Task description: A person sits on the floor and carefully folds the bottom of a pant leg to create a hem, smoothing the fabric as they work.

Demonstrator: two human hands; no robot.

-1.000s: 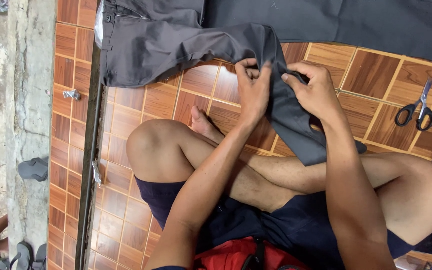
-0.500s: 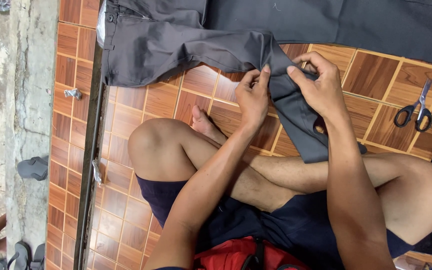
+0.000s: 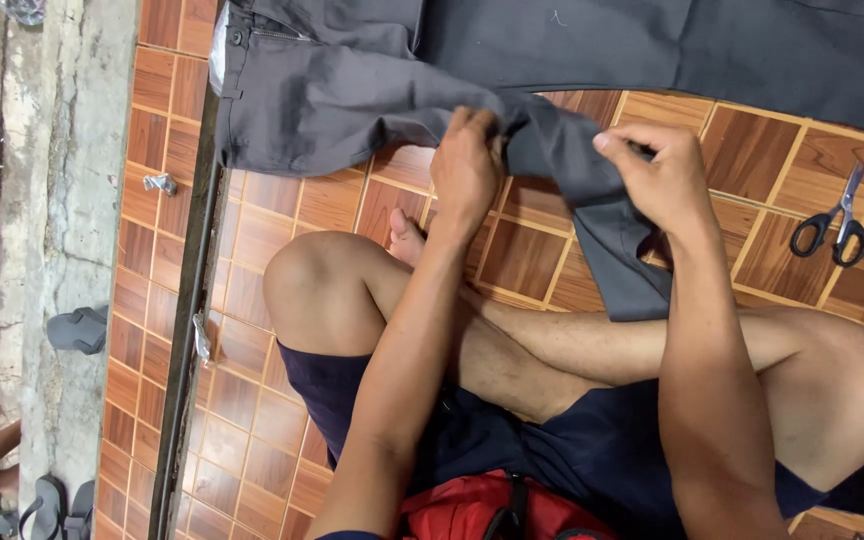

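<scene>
Nearest to us, we sit cross-legged on the tiled floor point(image 3: 252, 440), our bare knees spread to either side, and both forearms run up and away from our body toward the cloth. Our left hand point(image 3: 465, 165) sits just past the toes of one foot, fingers curled tight and pinching a fold of the grey trousers point(image 3: 352, 90) where the leg meets the seat of the garment. Our right hand point(image 3: 664, 175) is beside it, a little apart, thumb and fingers clenched on the same grey leg from the other side, so the two grips bracket a short span of fabric between them. From that span the trouser leg point(image 3: 617, 265) hangs down toward us and to our right, its cut end resting just above our right shin; its long axis therefore runs from the hands back toward our lap, slightly slanted. In the other direction the cloth spreads beyond the fingers: the waistband and zip lie up and to the left, well past our left hand, and the second leg stretches flat along the far edge of view to the right. The hands are about equally near the gripped fold. Farther to the right, well apart from our right hand, a pair of black-handled scissors point(image 3: 834, 222) lies on the tiles. Off to the left, sandals point(image 3: 77, 330) rest on the concrete strip.
</scene>
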